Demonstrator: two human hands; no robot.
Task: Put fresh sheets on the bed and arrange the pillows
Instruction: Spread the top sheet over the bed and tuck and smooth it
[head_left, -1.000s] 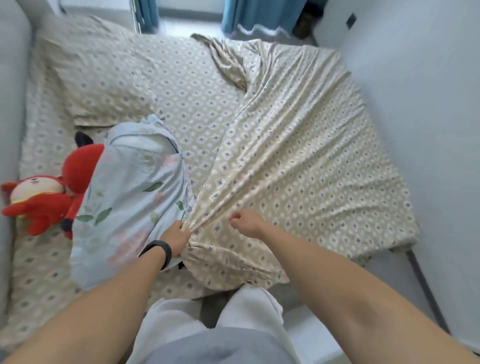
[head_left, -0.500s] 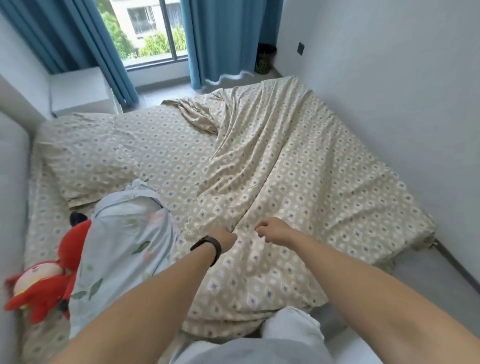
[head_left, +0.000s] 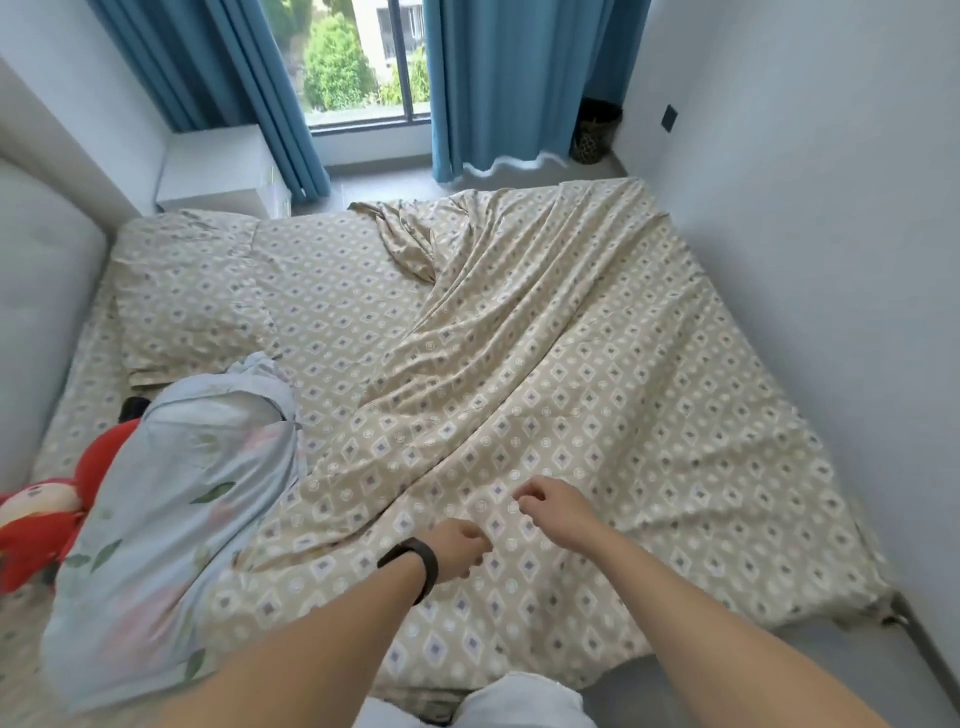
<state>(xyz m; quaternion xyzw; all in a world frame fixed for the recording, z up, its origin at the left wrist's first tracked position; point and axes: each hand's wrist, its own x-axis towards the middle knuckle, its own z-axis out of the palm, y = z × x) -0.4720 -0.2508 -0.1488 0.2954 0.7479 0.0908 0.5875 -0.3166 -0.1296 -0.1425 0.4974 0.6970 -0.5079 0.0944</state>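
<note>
We are holding both hands low over the near part of the beige patterned sheet (head_left: 597, 395), which is lying spread and wrinkled across the bed under and beyond our hands. Our left hand (head_left: 460, 548), with a black wristband (head_left: 413, 564) just behind it, is hanging with its fingers loosely curled and nothing gripped in them; whether the knuckles are touching the cloth we cannot tell. Our right hand (head_left: 558, 506) is sitting just beside it, slightly farther out, fingers also loosely curled with the tips near the fabric but pinching none of it. The two hands are close together yet apart.

To the left of our left hand a pale blue floral pillow (head_left: 176, 519) is lying on the bed, its near end reaching down beside our left forearm. Farther left, tucked against that pillow, a red plush toy (head_left: 41, 525) is showing. Beyond the blue pillow, far out from our left hand, a beige patterned pillow (head_left: 192, 296) is resting near the padded headboard (head_left: 41, 312). Far ahead of our right hand, a bunched fold of the sheet (head_left: 410, 239) is rising near the blue curtains (head_left: 519, 83).
</note>
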